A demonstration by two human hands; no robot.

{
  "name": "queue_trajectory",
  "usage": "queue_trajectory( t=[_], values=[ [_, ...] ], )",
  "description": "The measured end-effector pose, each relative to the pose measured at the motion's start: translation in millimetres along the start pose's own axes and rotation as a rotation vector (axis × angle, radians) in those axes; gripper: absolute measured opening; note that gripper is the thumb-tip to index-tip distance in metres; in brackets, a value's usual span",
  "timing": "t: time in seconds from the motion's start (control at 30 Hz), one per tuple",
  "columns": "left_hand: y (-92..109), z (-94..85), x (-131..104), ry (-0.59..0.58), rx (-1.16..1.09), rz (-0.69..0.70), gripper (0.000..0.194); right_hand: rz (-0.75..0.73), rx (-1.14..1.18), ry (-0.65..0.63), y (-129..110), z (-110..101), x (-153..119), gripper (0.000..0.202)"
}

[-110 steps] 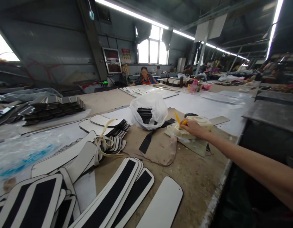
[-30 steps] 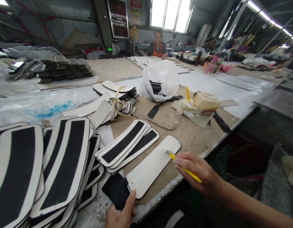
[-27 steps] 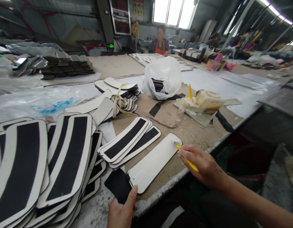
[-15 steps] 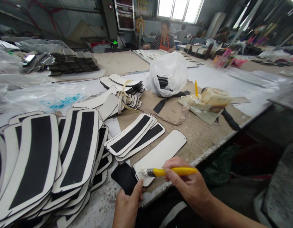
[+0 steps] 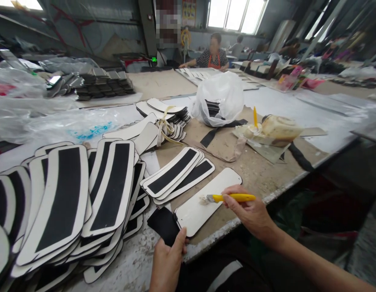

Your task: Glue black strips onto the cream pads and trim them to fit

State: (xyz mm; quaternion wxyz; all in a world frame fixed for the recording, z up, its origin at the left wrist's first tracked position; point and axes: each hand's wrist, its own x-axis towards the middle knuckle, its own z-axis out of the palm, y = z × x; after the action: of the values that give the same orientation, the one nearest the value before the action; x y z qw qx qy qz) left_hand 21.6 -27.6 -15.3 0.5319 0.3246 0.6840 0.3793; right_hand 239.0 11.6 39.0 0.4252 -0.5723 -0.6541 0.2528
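A plain white curved panel (image 5: 197,217) lies slantwise near the table's front edge. My right hand (image 5: 247,209) grips a yellow-handled brush (image 5: 233,197), its bristles touching the middle of the panel. At the panel's near left corner, my left hand (image 5: 169,257) has its thumb on top and its fingers mostly hidden below. A black strip (image 5: 163,225) sits between that hand and the panel, and I cannot make out whether it is held too. Just beyond are a few white panels with black strips (image 5: 171,172).
Overlapping black-and-white panels (image 5: 61,198) fill the left side. Behind are a tied bundle (image 5: 166,109), a white plastic bag (image 5: 220,97) and a glue-stained container (image 5: 279,129) with a yellow stick (image 5: 255,117). A person (image 5: 214,54) sits across the table.
My right hand has moved the brush up along the panel, from its near left end to its middle. My left hand remains at the corner. The view has shifted slightly left.
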Motion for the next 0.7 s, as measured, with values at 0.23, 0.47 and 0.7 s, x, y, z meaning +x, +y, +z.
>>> queue_trajectory(
  t=[0.23,0.47,0.7],
  values=[
    [6,1.7,-4,0.031,0.023,0.023,0.045,-0.241,-0.352,0.177,29,-44,20,0.007],
    [4,1.6,-3,-0.003,0.009,0.03,0.045,-0.409,-0.414,0.0,10,-23,-13,0.017],
    [9,0.7,-4,-0.035,0.009,0.049,0.045,0.013,0.273,-0.062,-37,27,-40,0.009]
  ],
)
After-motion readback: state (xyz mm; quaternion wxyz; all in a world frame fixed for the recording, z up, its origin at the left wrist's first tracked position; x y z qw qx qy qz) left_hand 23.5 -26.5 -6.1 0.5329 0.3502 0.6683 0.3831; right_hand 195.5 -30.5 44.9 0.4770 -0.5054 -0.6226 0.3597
